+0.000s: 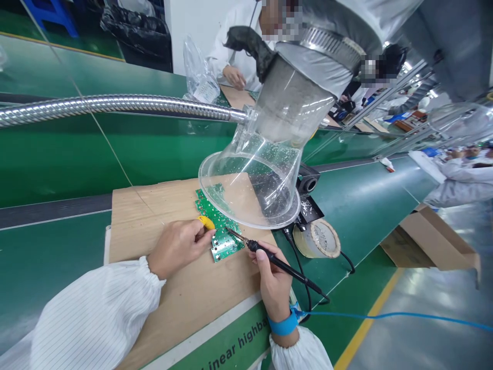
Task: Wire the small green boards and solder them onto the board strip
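Head view: the left hand is closed, pinching a small yellow object at the near edge of a green printed circuit board, which lies on a flat brown cardboard sheet. The right hand grips a slim black soldering iron pen-style, tip at the board. A clear plastic fume hood hangs over the board's far end. A blue wrist strap circles the right wrist.

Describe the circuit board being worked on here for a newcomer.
On the green bench, find the tan cardboard sheet under the clear fume hood. The green circuit board lies there, its far end beneath the hood's rim. It sits between the left hand and the soldering iron in the right hand.
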`<state>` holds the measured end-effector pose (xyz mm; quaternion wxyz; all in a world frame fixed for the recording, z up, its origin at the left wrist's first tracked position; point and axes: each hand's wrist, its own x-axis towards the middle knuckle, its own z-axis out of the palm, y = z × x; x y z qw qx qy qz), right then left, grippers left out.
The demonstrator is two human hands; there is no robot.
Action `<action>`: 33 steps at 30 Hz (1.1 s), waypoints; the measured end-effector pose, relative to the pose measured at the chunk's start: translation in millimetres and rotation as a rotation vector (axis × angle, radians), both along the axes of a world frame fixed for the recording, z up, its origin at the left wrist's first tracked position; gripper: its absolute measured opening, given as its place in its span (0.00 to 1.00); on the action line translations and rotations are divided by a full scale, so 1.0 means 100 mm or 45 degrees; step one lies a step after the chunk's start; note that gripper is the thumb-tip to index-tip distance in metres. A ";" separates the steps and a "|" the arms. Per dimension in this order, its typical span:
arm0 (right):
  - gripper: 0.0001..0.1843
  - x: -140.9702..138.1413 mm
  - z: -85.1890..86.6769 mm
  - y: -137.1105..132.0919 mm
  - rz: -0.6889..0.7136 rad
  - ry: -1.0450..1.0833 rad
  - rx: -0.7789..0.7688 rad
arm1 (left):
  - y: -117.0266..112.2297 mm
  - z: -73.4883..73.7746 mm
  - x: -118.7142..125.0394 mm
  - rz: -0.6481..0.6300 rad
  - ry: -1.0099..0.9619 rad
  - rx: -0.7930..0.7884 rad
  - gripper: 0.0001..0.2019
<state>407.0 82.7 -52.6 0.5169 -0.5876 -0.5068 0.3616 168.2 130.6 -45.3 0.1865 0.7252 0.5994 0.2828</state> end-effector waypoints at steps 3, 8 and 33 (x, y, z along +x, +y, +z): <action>0.14 0.00 0.00 0.00 0.003 -0.012 -0.010 | 0.00 0.00 0.01 0.006 0.014 -0.003 0.21; 0.14 0.00 0.00 0.01 -0.003 -0.015 -0.015 | -0.01 -0.03 0.02 0.001 0.056 0.035 0.21; 0.24 0.06 -0.02 -0.04 -0.158 0.015 -0.035 | -0.03 0.03 0.05 0.237 0.091 -0.006 0.14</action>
